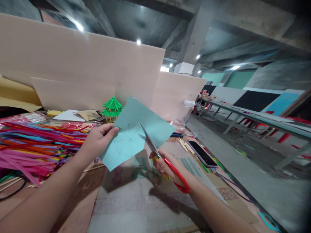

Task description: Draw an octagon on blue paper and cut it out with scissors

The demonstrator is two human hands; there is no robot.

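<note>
My left hand pinches the left edge of a light blue sheet of paper, held up above the table. Thin pencil lines on the sheet form a many-sided figure with spokes meeting at a dot. In my right hand is a pair of scissors with red and yellow handles. Its blades lie at the sheet, pointing up and to the left, beside the drawn figure. A cut edge runs in from the lower right of the paper. Beneath both hands is a cardboard sheet with printed characters.
Bundles of coloured pipe cleaners lie on the left. Behind the paper stands a small green-roofed pagoda model. A phone with a cable, thin wooden sticks and a clear jar are on the right.
</note>
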